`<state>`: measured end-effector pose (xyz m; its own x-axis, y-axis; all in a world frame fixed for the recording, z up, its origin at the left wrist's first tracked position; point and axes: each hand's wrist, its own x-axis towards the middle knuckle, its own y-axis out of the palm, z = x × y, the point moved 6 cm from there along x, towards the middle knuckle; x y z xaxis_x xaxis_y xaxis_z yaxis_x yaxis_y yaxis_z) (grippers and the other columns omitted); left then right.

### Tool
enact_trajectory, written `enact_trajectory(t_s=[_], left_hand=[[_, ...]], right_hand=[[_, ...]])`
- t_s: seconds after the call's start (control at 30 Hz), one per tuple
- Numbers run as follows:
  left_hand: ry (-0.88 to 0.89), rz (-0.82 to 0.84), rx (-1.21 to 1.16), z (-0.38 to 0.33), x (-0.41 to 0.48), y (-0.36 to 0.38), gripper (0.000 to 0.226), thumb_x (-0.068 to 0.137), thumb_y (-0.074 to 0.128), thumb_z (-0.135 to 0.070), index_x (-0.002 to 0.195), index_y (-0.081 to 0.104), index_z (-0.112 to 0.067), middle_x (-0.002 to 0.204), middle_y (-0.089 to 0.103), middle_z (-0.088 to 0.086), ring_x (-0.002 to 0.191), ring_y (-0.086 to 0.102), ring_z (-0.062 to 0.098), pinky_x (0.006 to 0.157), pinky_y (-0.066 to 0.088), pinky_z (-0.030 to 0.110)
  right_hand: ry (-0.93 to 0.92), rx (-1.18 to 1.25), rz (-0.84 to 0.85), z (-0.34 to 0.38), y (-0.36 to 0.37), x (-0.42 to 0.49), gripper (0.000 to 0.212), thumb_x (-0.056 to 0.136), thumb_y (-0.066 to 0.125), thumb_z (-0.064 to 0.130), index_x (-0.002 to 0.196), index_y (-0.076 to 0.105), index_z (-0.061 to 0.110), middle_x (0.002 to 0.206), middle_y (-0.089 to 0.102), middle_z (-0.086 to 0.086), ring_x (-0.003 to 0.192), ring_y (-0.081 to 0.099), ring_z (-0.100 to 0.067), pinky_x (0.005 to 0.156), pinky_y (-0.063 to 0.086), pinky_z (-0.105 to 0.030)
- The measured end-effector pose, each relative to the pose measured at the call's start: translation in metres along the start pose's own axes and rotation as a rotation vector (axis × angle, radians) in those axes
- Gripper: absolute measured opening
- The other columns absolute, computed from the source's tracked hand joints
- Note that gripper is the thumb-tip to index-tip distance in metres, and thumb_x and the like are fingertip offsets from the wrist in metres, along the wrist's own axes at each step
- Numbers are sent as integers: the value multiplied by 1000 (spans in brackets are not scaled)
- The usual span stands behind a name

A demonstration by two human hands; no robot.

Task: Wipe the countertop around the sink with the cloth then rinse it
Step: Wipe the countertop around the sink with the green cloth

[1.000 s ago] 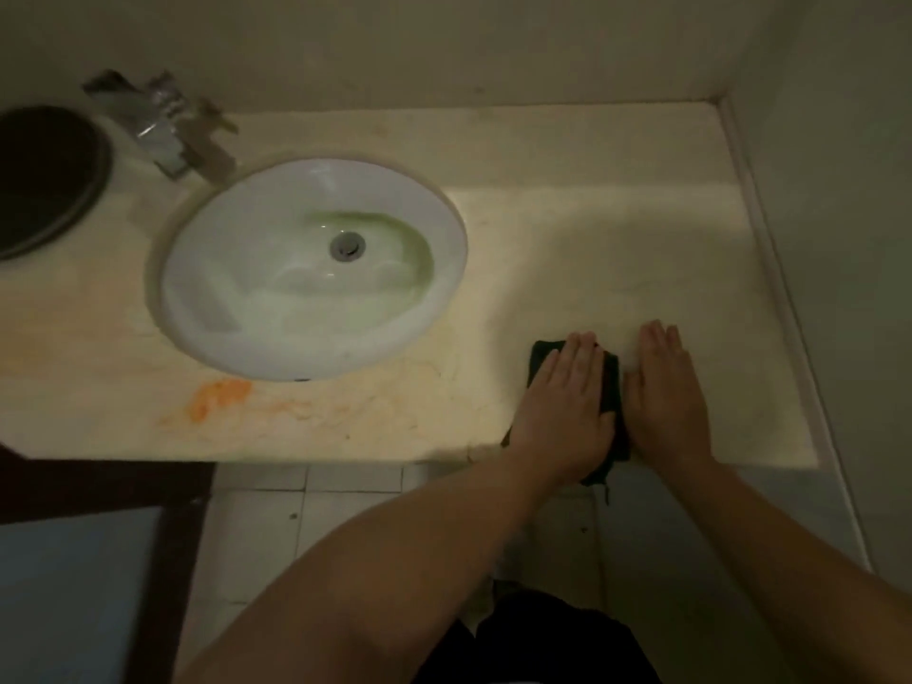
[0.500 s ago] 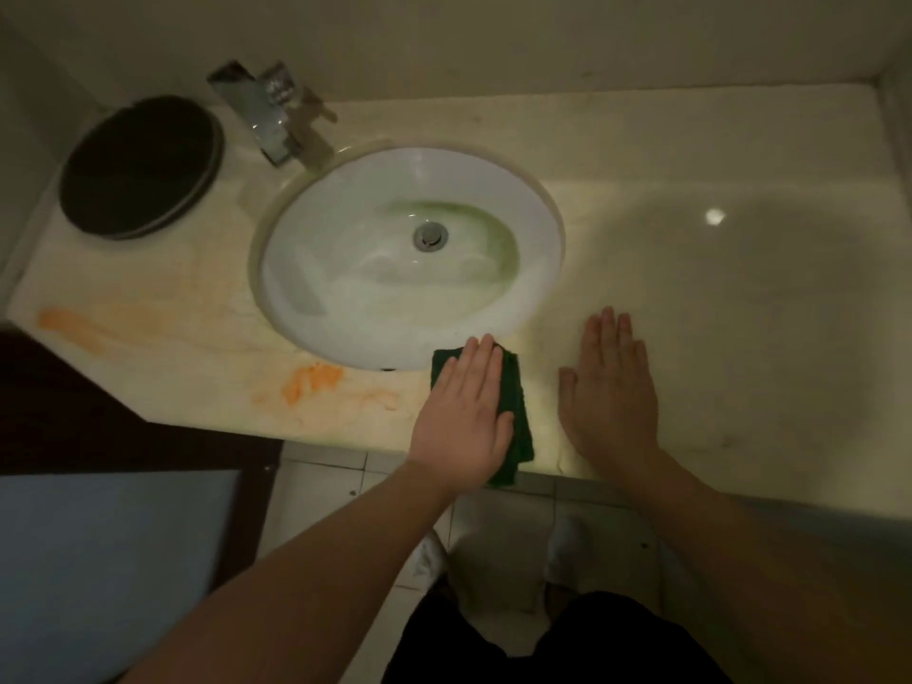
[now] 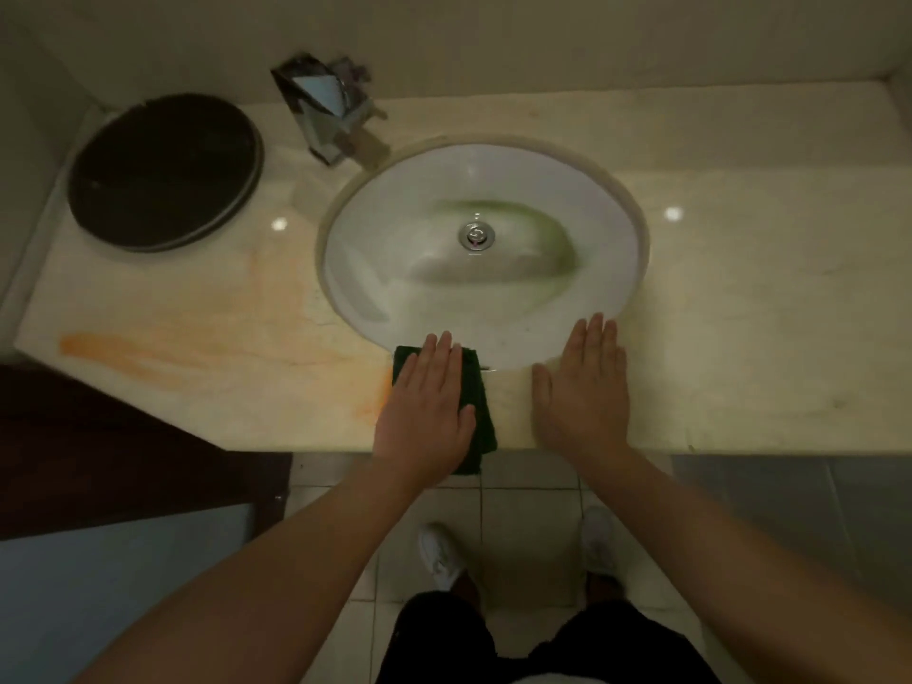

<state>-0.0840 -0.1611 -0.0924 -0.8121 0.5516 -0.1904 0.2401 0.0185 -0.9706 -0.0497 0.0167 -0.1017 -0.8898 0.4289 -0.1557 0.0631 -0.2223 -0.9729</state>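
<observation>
The left hand lies flat, palm down, fingers straight and close together, pressing on a dark green cloth that sits on the near strip of the countertop, just in front of the sink. The cloth's far edge touches the sink's near rim, and its near end hangs a little over the counter's front edge. The right hand is also spread flat on the counter, fingers extended and together with the thumb out to the left, holding nothing; its fingertips reach the rim of the sink, and it sits near the cloth without touching it. The white oval basin has a green tint around the metal drain. Orange stains run across the counter left of the cloth, the nearest patch just beside the left hand. A chrome faucet stands at the far left of the sink, and a round dark lid sits on the far left part of the counter. Below, white shoes stand on the tiled floor
</observation>
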Motion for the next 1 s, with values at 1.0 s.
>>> enact_trajectory(t_s=[1.0], left_hand=[[40, -43, -38, 149, -9, -18, 73, 96, 28, -41, 154, 2, -6, 163, 0, 13, 150, -1, 25, 120, -3, 38]], right_hand=[[16, -66, -77, 110, 22, -23, 73, 94, 22, 43, 151, 15, -3, 160, 14, -20, 149, 6, -31, 121, 7, -44]])
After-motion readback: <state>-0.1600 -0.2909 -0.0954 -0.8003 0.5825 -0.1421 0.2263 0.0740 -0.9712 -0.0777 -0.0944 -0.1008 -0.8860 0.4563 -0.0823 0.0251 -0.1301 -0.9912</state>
